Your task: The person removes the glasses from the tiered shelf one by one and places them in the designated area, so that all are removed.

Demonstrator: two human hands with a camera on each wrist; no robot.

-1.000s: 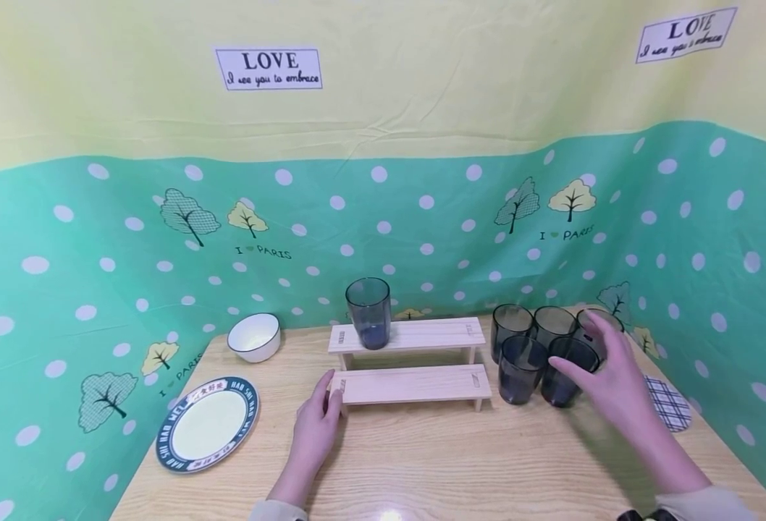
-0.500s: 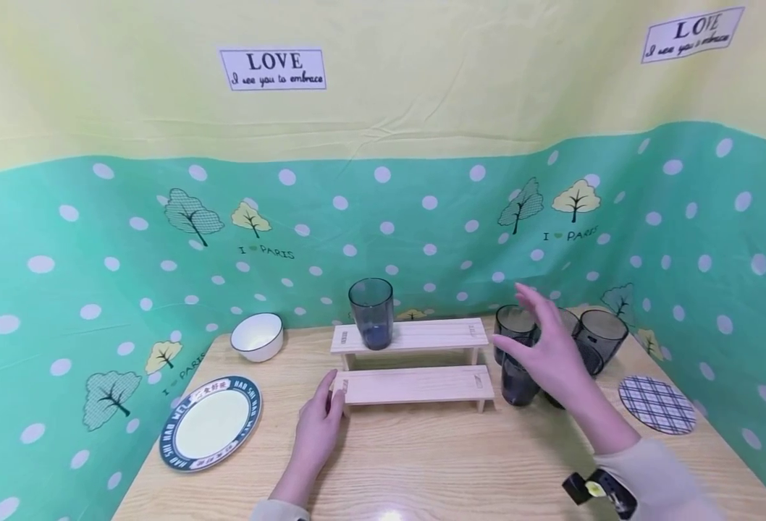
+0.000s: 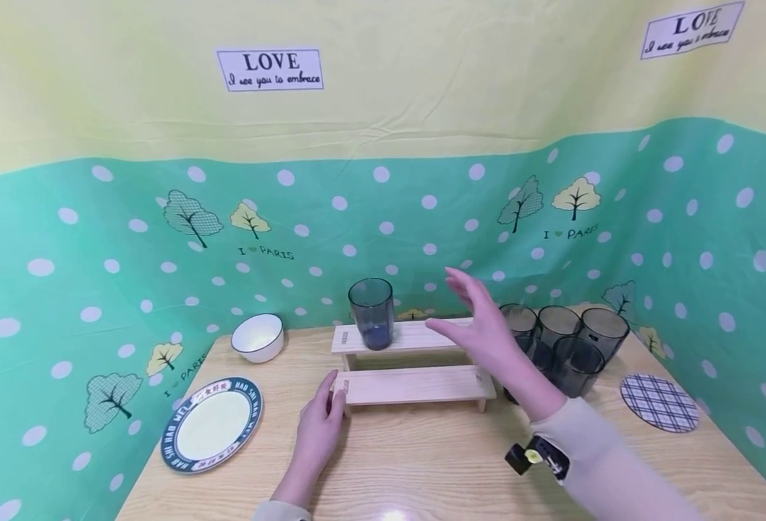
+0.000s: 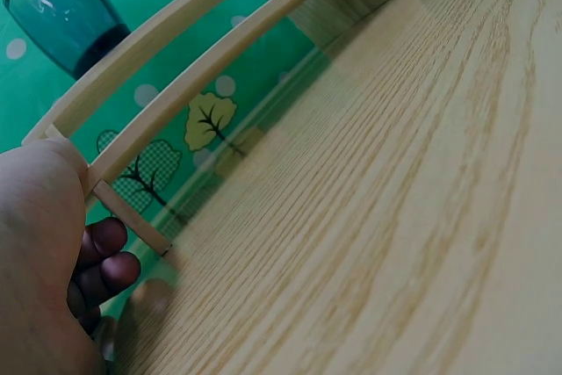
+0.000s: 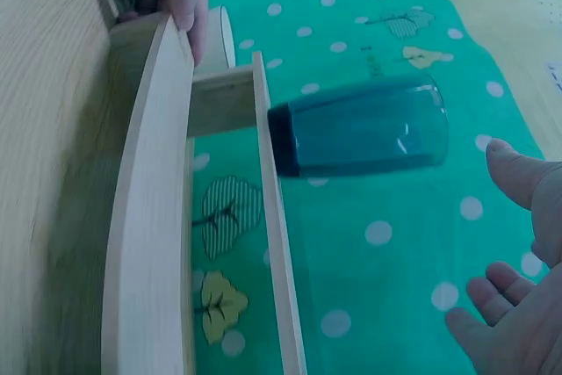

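A two-tier wooden rack [image 3: 415, 385] stands mid-table. My left hand [image 3: 316, 430] grips the left end of its lower step, thumb and index finger at the board's edge; the left wrist view shows the other fingers [image 4: 110, 274] curled beside the leg. On the left part of the upper step a dark tinted drinking glass [image 3: 371, 315] stands upright. My right hand [image 3: 481, 336] is spread with nothing in it, over the rack's right half. In the right wrist view its thumb and fingers are apart, turned toward the glass [image 5: 369, 133] and short of it.
Several dark glasses [image 3: 603, 333] stand grouped right of the rack, some partly behind my right forearm. A checked round mat [image 3: 659, 402] lies at the far right. On the left are a white bowl [image 3: 257, 339] and a blue-rimmed plate [image 3: 210, 427]. A polka-dot curtain [image 3: 383, 202] encloses the back.
My right hand has moved left from above the grouped glasses to over the rack, near the single glass. My left hand has stayed at the rack's left end.
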